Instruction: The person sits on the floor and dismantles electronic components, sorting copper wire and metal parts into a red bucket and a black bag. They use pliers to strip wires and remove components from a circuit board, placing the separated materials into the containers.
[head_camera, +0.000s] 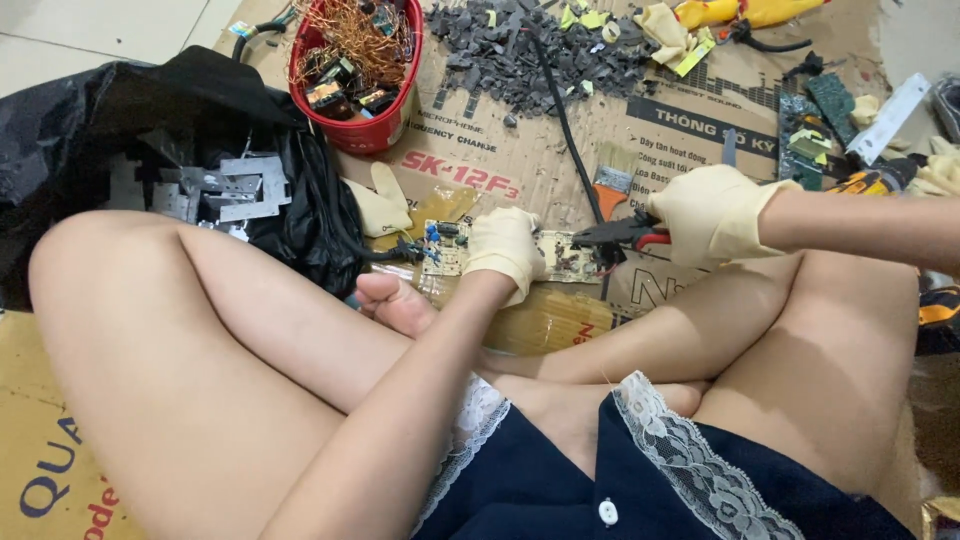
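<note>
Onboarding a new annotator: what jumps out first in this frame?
Centre: the gloved left hand presses down a circuit board on cardboard while the gloved right hand brings red-handled pliers to its edge. Top left sits a red tub of copper wire; beside it, a grey pile of plastic scraps.

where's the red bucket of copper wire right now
In the head view the red bucket stands at the top, left of centre, on the cardboard, between the black bag on its left and the grey scrap pile on its right.
</note>
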